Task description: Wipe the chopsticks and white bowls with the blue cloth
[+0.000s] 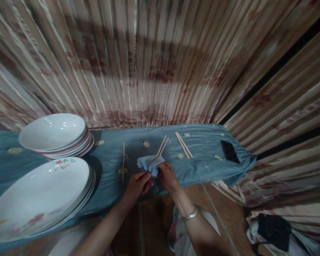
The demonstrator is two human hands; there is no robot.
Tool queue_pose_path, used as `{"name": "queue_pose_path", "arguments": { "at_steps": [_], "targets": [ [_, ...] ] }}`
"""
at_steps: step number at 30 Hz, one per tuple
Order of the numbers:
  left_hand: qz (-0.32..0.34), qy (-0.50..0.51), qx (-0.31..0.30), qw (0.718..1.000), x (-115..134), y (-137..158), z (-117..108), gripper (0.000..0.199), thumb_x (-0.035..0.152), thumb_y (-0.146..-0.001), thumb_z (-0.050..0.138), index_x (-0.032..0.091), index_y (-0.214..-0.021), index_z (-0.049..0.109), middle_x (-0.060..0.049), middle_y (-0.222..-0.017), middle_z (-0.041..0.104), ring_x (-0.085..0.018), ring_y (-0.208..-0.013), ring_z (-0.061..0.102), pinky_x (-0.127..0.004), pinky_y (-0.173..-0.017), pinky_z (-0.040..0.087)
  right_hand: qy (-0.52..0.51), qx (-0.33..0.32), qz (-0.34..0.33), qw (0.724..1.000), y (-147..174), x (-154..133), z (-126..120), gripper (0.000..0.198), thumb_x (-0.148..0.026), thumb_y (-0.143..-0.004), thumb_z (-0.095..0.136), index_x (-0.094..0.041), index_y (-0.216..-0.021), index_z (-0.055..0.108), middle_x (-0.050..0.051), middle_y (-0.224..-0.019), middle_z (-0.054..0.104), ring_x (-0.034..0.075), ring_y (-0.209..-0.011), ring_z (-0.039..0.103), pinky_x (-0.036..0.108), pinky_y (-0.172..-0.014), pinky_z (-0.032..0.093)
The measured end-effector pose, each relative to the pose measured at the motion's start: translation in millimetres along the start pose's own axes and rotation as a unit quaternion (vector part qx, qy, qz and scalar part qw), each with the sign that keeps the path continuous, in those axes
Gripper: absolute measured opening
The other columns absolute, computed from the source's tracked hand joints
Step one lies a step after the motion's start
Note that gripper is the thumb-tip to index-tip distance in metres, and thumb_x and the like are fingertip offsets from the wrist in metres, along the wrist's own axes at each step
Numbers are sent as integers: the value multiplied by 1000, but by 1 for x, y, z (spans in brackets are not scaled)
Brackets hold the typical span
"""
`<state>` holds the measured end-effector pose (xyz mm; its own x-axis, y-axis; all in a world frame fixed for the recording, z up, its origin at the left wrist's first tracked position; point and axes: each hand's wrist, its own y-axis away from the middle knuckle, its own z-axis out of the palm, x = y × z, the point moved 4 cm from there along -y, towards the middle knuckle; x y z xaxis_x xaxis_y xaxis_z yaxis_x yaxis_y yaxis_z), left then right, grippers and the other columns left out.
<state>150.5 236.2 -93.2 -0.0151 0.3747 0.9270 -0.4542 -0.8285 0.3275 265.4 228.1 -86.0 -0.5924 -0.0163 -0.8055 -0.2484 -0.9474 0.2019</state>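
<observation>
While chopsticks (161,145) poke from cloth (146,162) | right hand (168,176) clamps cloth | left hand (138,183) seemingly likewise

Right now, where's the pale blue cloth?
Head view, just below centre: the cloth is in the left hand and right hand, two tan wooden chopsticks poking from its far side.

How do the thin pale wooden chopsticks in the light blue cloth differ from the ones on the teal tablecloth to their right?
The held chopsticks are partly covered by the light blue cloth in the left hand and right hand; the resting chopsticks lie uncovered on the teal tablecloth. The held chopsticks' far ends slant right in the picture; the resting chopsticks' slant left. Both look thin, straight and pale.
</observation>
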Motion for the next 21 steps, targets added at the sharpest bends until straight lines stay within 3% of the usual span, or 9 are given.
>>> {"name": "queue_pose_path", "arguments": {
  "at_steps": [3, 5, 8, 10, 15, 21],
  "targets": [
    [-1, -34, -9, 999, 2, -5, -6, 48, 61, -57, 66, 14, -64, 64, -3, -56, 64, -7, -31, 41, -22, -32, 25, 10, 28, -3, 1000, -3, -12, -12, 17, -27, -59, 73, -17, -53, 60, -5, -47, 57, 7, -44, 45, 19, -45, 34],
    [26, -46, 24, 998, 9, -9, -17, 48, 61, -55, 68, 15, -67, 67, -1, -54, 63, -7, -32, 41, -22, -33, 26, 21, 34, 7, 999, -3, -17, -20, 18, -28, -57, 75, -17, -54, 61, -5, -47, 57, 7, -44, 46, 19, -46, 35],
    [84, -33, 109, 990, 22, -12, -34, 41, 55, -58, 70, 15, -67, 70, 2, -47, 57, -7, -38, 41, -21, -40, 30, 58, -4, 50, 997, 2, -12, -25, 19, -31, -56, 77, -17, -57, 64, -4, -49, 59, 7, -45, 48, 19, -48, 37],
    [96, -11, 129, 987, 27, -11, -38, 39, 50, -57, 73, 16, -76, 74, 1, -53, 60, -8, -45, 43, -21, -45, 32, 93, -44, 81, 991, 8, -4, -23, 20, -32, -56, 78, -16, -59, 66, -4, -50, 60, 7, -46, 48, 19, -48, 36],
    [61, 47, 96, 992, 22, -15, -28, 41, 49, -52, 77, 14, -73, 75, 2, -49, 54, -8, -47, 41, -22, -46, 29, 153, -102, 134, 974, 22, 11, -14, 24, -36, -57, 79, -15, -65, 70, -5, -49, 59, 5, -44, 44, 18, -47, 33],
    [22, 103, 58, 993, 13, -20, -22, 39, 48, -51, 79, 14, -70, 75, 2, -50, 53, -5, -45, 37, -21, -45, 26, 152, -113, 146, 971, 26, 14, -9, 30, -41, -55, 79, -16, -68, 71, -3, -55, 62, 7, -49, 50, 20, -53, 37]
  ]
}}
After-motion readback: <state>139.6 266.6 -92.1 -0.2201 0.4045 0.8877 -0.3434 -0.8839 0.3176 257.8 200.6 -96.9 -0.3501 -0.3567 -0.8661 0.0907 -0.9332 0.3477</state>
